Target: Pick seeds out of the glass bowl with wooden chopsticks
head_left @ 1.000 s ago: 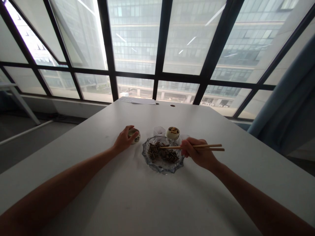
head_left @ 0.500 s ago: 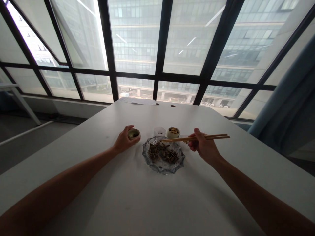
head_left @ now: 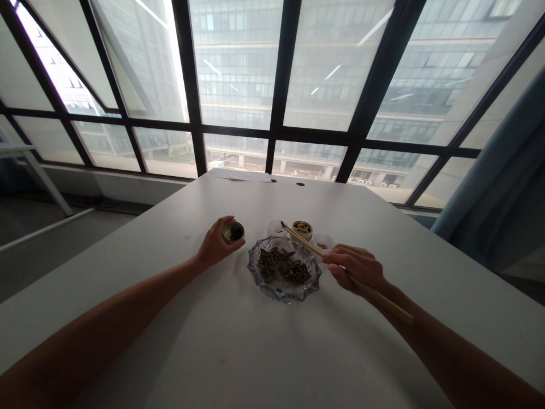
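My left hand [head_left: 216, 241] is wrapped round a small greenish cup [head_left: 234, 232] with something dark inside. Wooden chopsticks [head_left: 304, 243] are held in my right hand [head_left: 355, 267], their tips pinching a small dark piece [head_left: 283, 224] over a small white plastic cup [head_left: 275, 229]. Below the chopsticks sits a scalloped glass bowl [head_left: 284, 291] with many dark striped seeds [head_left: 283, 264] in it. Behind the bowl stands a small round cup [head_left: 302, 229] of yellowish pieces. Another small clear cup [head_left: 323, 242] with something brownish in it is near my right fingers.
The white table [head_left: 238, 346] extends to the windows. White paper [head_left: 240, 175] lies at its far edge, near two round holes. A blue curtain [head_left: 489, 187] hangs on the right, and another table [head_left: 46, 176] stands at the left.
My right hand has turned, swinging the chopstick tips from over the glass bowl up and away to the white plastic cup. My left hand has tilted its cup slightly, showing more of the inside.
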### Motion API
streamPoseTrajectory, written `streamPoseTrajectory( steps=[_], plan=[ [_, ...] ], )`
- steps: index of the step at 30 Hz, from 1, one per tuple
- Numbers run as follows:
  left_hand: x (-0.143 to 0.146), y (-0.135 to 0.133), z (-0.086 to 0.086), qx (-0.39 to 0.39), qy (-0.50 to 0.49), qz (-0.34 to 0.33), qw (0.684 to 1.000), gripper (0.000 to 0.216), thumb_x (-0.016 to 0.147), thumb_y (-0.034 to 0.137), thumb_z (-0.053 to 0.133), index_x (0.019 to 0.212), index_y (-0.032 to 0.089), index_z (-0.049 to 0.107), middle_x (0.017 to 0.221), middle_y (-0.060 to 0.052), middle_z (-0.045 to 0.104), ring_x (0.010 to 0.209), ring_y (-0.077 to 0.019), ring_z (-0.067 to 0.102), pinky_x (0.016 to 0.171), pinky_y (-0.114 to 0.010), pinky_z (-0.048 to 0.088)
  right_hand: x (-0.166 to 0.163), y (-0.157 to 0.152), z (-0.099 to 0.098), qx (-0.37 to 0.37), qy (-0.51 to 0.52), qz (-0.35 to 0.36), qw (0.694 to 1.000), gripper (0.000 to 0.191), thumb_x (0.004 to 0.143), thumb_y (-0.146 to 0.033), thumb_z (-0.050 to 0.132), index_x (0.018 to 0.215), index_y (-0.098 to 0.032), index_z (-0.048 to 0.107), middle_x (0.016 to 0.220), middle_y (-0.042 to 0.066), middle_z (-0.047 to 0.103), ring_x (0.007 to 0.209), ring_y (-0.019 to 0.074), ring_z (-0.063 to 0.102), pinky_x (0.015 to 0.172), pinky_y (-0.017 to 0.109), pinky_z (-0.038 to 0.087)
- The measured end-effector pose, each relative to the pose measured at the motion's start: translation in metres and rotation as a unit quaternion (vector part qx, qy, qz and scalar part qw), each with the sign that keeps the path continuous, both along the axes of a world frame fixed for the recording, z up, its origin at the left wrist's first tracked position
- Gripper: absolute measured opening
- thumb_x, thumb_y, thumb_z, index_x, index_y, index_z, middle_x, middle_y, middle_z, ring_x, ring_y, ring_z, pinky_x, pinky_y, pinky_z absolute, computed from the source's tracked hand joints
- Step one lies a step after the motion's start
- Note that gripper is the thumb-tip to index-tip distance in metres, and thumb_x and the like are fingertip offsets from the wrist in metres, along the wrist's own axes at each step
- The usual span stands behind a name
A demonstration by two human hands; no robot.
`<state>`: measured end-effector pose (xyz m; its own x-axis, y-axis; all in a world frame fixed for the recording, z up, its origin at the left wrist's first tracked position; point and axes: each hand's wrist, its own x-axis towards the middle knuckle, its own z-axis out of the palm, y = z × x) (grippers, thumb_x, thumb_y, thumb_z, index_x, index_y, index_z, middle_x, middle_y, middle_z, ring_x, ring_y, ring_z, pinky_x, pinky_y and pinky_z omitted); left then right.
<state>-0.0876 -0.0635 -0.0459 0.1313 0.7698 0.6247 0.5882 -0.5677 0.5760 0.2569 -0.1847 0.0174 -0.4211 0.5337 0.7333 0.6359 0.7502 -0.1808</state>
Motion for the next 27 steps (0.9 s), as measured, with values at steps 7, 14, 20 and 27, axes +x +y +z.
streamPoseTrajectory(
  steps=[7, 14, 20, 27],
  plan=[
    [0.001, 0.004, -0.003, -0.064, -0.025, 0.01, 0.998, 0.076, 0.069, 0.056, 0.076, 0.129, 0.018, 0.049, 0.112, -0.013, 0.071, 0.095, -0.0249, 0.07, 0.089, -0.041, 0.055, -0.017, -0.007, 0.008, -0.058, 0.244, -0.085, 0.964, 0.046, 0.097, -0.057, 0.049, 0.075, -0.022, 0.068, 0.056, 0.005, 0.069, 0.046, 0.0171, 0.062, 0.048, 0.03, 0.052],
    [-0.006, 0.015, 0.015, -0.134, 0.063, 0.04, 0.988, 0.087, 0.065, 0.063, 0.077, 0.134, 0.018, 0.048, 0.117, -0.014, 0.069, 0.098, -0.0295, 0.07, 0.087, -0.044, 0.055, -0.017, 0.001, 0.02, -0.104, 0.419, -0.07, 0.899, 0.05, 0.087, -0.067, 0.06, 0.073, -0.019, 0.065, 0.052, 0.003, 0.064, 0.041, 0.0146, 0.057, 0.04, 0.028, 0.046],
    [0.042, 0.018, 0.062, -0.017, 0.184, 0.014, 0.983, 0.068, 0.081, 0.061, 0.065, 0.133, 0.019, 0.052, 0.132, -0.016, 0.064, 0.121, -0.0347, 0.061, 0.104, -0.051, 0.045, -0.008, 0.009, 0.017, -0.099, 0.437, -0.077, 0.891, 0.052, 0.086, -0.067, 0.061, 0.072, -0.018, 0.065, 0.051, 0.003, 0.065, 0.039, 0.0133, 0.057, 0.038, 0.026, 0.045],
    [0.12, 0.023, 0.066, -0.156, 0.28, -0.04, 0.946, 0.079, 0.078, 0.051, 0.072, 0.143, 0.019, 0.038, 0.13, -0.017, 0.066, 0.119, -0.0338, 0.064, 0.098, -0.046, 0.05, -0.002, 0.018, 0.01, -0.082, 0.428, -0.082, 0.897, 0.05, 0.09, -0.063, 0.058, 0.072, -0.018, 0.065, 0.05, 0.002, 0.065, 0.038, 0.0134, 0.056, 0.037, 0.025, 0.045]
  ],
)
